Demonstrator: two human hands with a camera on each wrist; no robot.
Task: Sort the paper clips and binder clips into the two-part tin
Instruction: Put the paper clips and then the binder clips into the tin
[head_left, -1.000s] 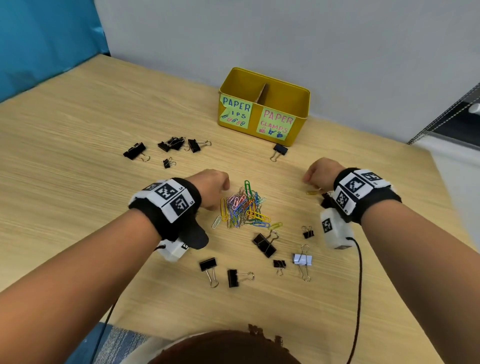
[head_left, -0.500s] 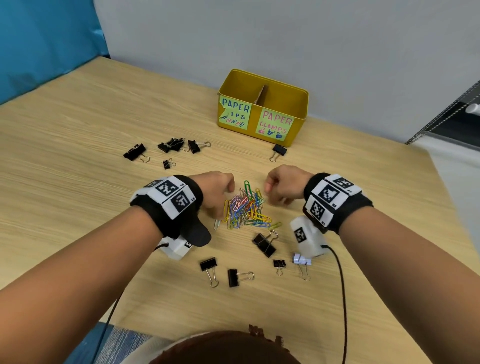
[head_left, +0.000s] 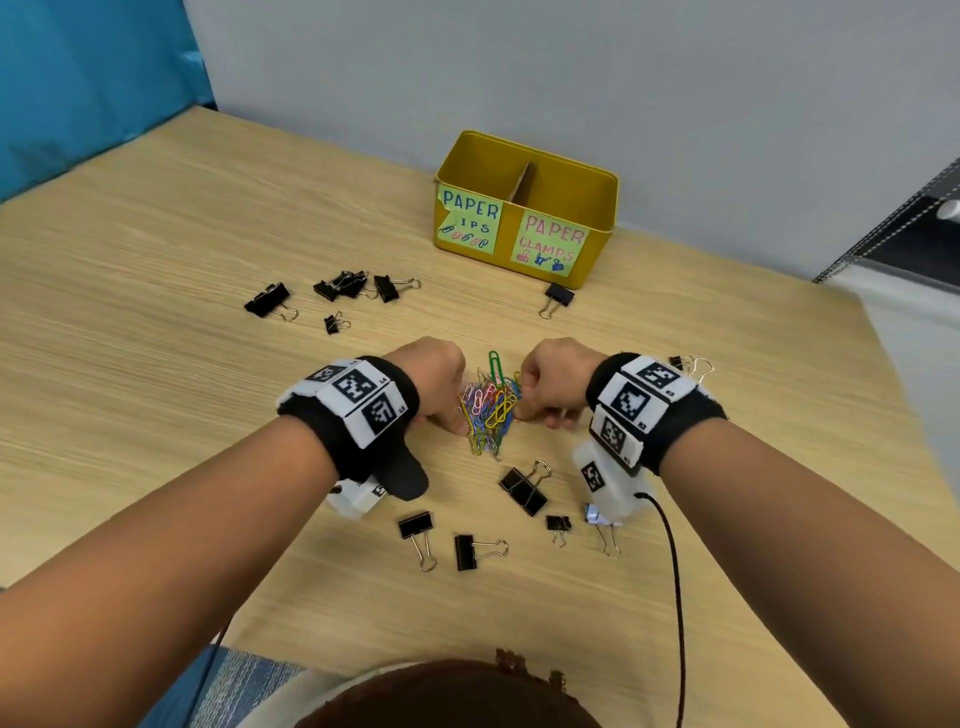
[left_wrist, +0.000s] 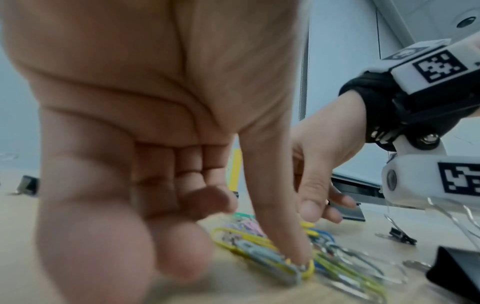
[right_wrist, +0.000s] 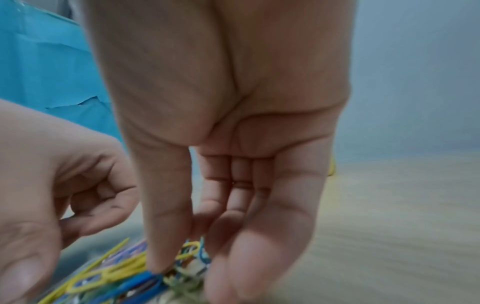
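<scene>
Pale wood-grain tabletop (head_left: 156, 249) fills my view, backed by a grey wall (head_left: 571, 67) with a teal panel (head_left: 88, 78) at the far left. Black binder clips lie scattered around my hands: a cluster (head_left: 358, 285) far left, one (head_left: 559, 296) just in front of the tin, several (head_left: 523, 490) near my wrists, and one (head_left: 675, 361) partly hidden behind my right wristband (head_left: 649, 410). The right wrist camera block covers part of a pale clip (head_left: 597, 514).

At the far edge stands the yellow two-part tin (head_left: 597, 234), rectangular and glossy, split by a divider; handwritten green labels read "PAPER ..IPS" on its left half and "PAPER CLAMPS" on the right. From here I can't tell whether either compartment holds anything.

Between my hands sits the heap of coloured paper clips (head_left: 491, 410), thin looped wire in yellow, blue, green and pink, tangled together. My left hand (head_left: 434, 379) has its fingers curled, thumb tip pressed down on a yellow clip at the heap's edge. My right hand (head_left: 553, 382) curls in from the other side, thumb and fingers closing on the clips; the wrist views are blurred, so it looks like a pinch rather than a firm hold.
</scene>
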